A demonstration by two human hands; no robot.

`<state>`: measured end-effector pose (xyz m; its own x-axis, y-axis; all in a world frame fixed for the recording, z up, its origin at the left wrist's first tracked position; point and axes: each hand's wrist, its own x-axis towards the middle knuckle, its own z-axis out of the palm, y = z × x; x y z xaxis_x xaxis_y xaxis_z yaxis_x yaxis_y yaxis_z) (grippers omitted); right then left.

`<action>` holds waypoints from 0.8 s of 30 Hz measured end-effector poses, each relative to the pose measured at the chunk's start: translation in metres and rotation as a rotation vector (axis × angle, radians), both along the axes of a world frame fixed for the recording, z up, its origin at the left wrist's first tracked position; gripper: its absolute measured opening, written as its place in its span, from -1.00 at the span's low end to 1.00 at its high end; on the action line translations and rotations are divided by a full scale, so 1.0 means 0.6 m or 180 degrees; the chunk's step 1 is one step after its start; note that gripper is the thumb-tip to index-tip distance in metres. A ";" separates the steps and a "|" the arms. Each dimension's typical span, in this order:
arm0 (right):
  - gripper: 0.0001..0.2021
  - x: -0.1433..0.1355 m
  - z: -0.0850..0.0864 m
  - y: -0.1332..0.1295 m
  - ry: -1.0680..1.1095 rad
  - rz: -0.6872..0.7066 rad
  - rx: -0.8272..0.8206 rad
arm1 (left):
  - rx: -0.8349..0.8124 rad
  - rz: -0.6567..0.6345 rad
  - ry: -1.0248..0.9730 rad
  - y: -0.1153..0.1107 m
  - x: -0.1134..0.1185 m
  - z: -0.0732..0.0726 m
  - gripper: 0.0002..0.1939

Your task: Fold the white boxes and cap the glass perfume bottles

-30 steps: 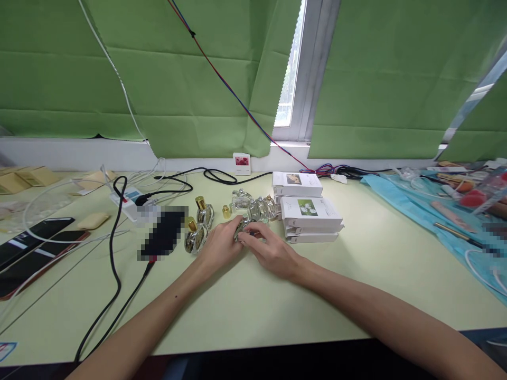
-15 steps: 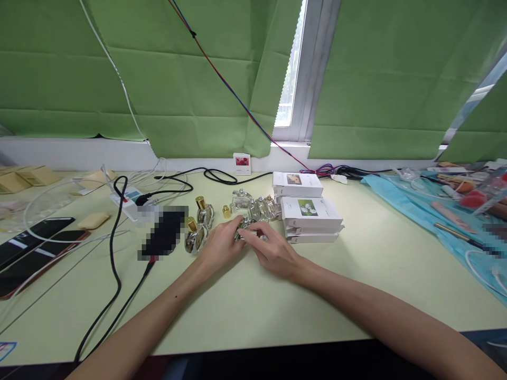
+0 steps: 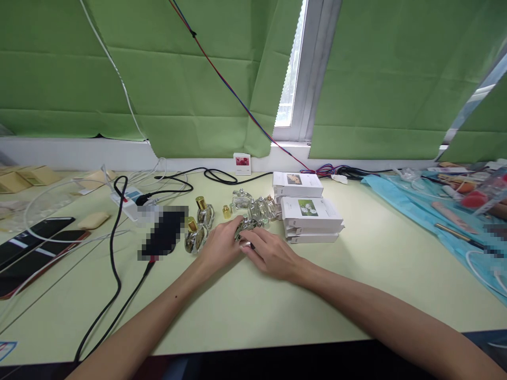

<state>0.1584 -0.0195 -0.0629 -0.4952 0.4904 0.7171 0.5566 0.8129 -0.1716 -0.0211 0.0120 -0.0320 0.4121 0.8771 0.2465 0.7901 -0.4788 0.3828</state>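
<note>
My left hand [image 3: 224, 244] is closed around a clear glass bottle [image 3: 246, 226] that lies low over the table. My right hand [image 3: 270, 252] touches the near side of this bottle, its fingers bent, with a small dark and silvery piece [image 3: 249, 245] at the fingertips. Just beyond, several clear bottles [image 3: 259, 209] stand close together beside white boxes [image 3: 312, 214]. A small gold cap [image 3: 226, 212] sits behind my left hand. Two gold-capped bottles [image 3: 196, 236] are to its left.
A blurred dark phone-like object [image 3: 164, 232] with a black cable [image 3: 114, 264] lies left. A power strip [image 3: 132, 203] and two dark phones [image 3: 35, 258] are farther left. A blue sheet [image 3: 420, 216] with mixed items covers the right side. A small picture card [image 3: 242, 163] stands at the back.
My right hand has shifted slightly down and left, its fingers now lower at the bottle's near side. The small dark and silvery piece now shows. My left hand has stayed in place.
</note>
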 end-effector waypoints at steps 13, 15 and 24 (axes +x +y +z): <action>-0.84 0.001 0.001 -0.001 -0.0276 0.0190 -0.0211 | 0.0024 0.0013 0.0090 0.002 -0.001 -0.002 -0.63; -0.83 0.000 0.003 -0.001 -0.0258 0.0163 -0.0093 | 0.0030 -0.0002 0.0079 0.002 -0.001 -0.002 -0.68; -0.88 0.000 -0.003 0.009 0.0716 -0.0314 0.0580 | 0.0083 0.0103 0.0099 0.002 0.003 -0.004 -0.85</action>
<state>0.1586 -0.0141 -0.0644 -0.2704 0.3814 0.8840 0.5990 0.7854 -0.1556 -0.0191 0.0132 -0.0344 0.3915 0.8836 0.2569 0.8166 -0.4623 0.3456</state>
